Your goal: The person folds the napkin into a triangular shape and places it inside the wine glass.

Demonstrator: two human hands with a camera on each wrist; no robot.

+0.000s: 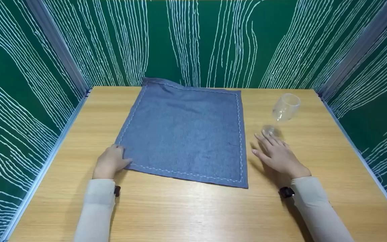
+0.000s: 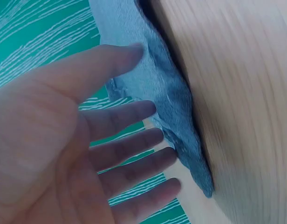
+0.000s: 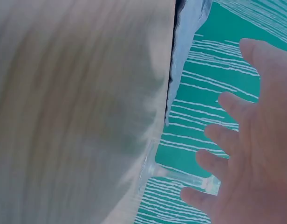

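A blue-grey cloth [image 1: 186,134] with pale stitching along its edges lies spread on the table, its far left corner slightly raised. My left hand [image 1: 111,161] is at the cloth's near left corner. In the left wrist view, the fingers of that hand [image 2: 64,126] are extended and apart, overlapping the cloth [image 2: 169,88]; contact is hard to tell. Right of the cloth, my right hand [image 1: 279,158] hovers low with fingers spread, holding nothing. Just beyond its fingertips stands a clear stemmed glass [image 1: 286,107]. The right wrist view shows the glass [image 3: 181,176] beyond the fingers.
The wooden table [image 1: 186,215] is enclosed by green panels [image 1: 210,43] with white wavy lines at the back and both sides. Grey posts [image 1: 59,47] stand at the back corners. A small dark device [image 1: 286,192] sits at each wrist.
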